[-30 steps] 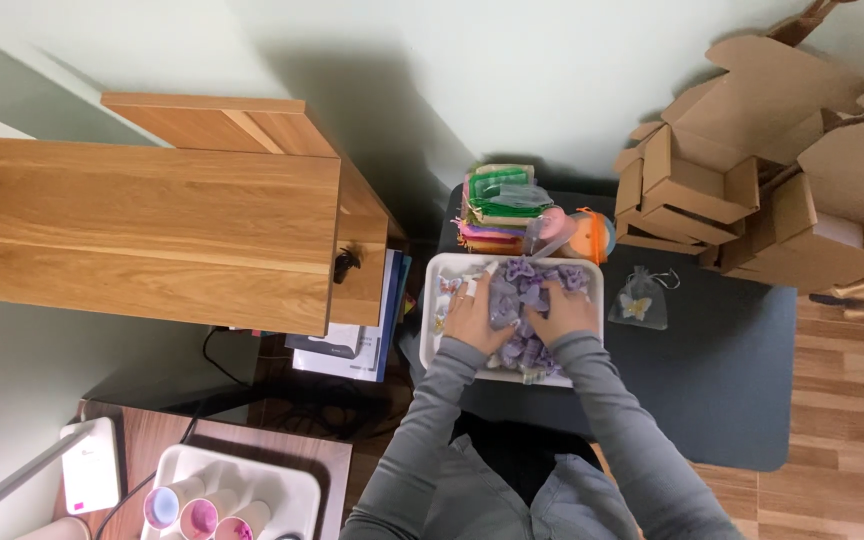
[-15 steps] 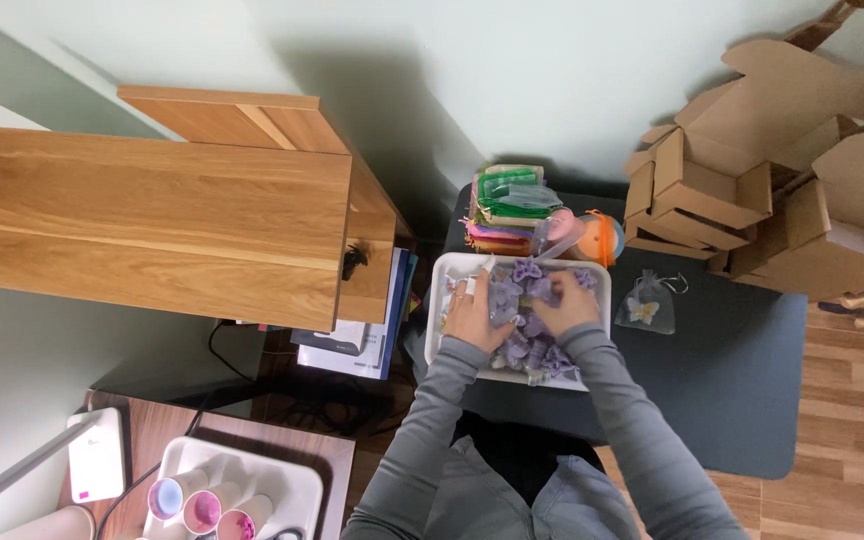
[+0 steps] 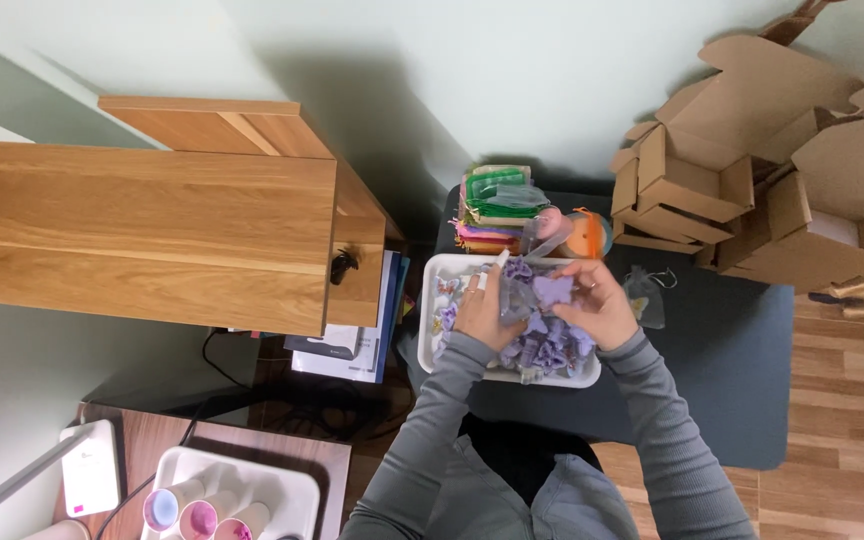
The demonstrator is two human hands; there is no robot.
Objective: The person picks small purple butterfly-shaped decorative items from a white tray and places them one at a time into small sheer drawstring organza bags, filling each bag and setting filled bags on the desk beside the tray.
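A white tray (image 3: pixel 440 352) holds several purple butterfly-shaped pieces (image 3: pixel 542 350) and sits on a dark table (image 3: pixel 722 370). My left hand (image 3: pixel 480 308) holds a small sheer pouch (image 3: pixel 514 293) over the tray. Beside it, my right hand (image 3: pixel 597 305) pinches one purple butterfly piece (image 3: pixel 553 290) at the pouch's mouth. Both arms are in grey sleeves.
A stack of coloured pouches (image 3: pixel 497 208) and an orange object (image 3: pixel 592 232) lie behind the tray. A filled sheer pouch (image 3: pixel 644 295) rests to the right. Folded cardboard boxes (image 3: pixel 752 180) pile at the far right. A wooden cabinet (image 3: pixel 152 235) stands left; cups on a tray (image 3: pixel 217 500) below.
Both hands have lifted from the pile in the tray. The left now holds a sheer pouch, and the right has brought a purple butterfly piece up to it.
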